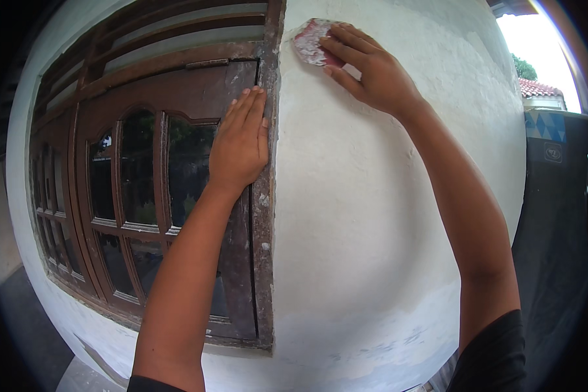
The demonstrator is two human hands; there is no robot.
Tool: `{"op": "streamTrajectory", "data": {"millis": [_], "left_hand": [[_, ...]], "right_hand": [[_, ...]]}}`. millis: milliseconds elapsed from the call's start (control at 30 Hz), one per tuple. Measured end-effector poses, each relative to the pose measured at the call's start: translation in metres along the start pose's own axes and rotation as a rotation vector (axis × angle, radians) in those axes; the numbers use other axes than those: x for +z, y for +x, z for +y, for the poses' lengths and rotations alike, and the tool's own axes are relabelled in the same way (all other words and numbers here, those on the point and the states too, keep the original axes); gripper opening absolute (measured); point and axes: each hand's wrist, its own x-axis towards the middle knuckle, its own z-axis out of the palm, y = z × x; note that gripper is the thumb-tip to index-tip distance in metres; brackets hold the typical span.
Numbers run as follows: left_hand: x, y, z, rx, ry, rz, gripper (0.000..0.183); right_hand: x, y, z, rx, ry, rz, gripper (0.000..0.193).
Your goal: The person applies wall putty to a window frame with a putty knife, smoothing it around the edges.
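Forearms (183, 281) raised, angled upward. Left hand (240, 147) unclenched, fingers extended, laid along brown window's (158, 170) right margin. Right hand (375, 70) higher, holding reddish, white-smeared sheet (312, 43) flat to pale wall (353, 215), near frame's (265, 261) upper edge; open wall below and rightward; tiled roof (542, 89) beyond.

This looks like the outside of a home: a brown wooden-framed window (138, 171) with arched glass panes is set in a white plastered wall (353, 215), and beyond show a red tiled roof (541, 89), green leafy foliage (523, 68) and bright white sky (534, 46).
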Motion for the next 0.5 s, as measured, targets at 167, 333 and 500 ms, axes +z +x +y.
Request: {"op": "streamTrajectory", "data": {"millis": [167, 333, 500], "left_hand": [[0.000, -0.001, -0.001, 0.000, -0.005, 0.002, 0.043], [0.000, -0.001, -0.003, 0.003, -0.015, 0.012, 0.043], [-0.001, -0.001, 0.000, 0.007, -0.012, 0.014, 0.042]], "right_hand": [[0.000, 0.010, -0.013, -0.144, 0.007, -0.025, 0.039], [-0.008, -0.006, -0.011, 0.009, 0.035, 0.010, 0.039], [-0.008, -0.020, -0.014, -0.045, 0.082, -0.100, 0.043]]}}
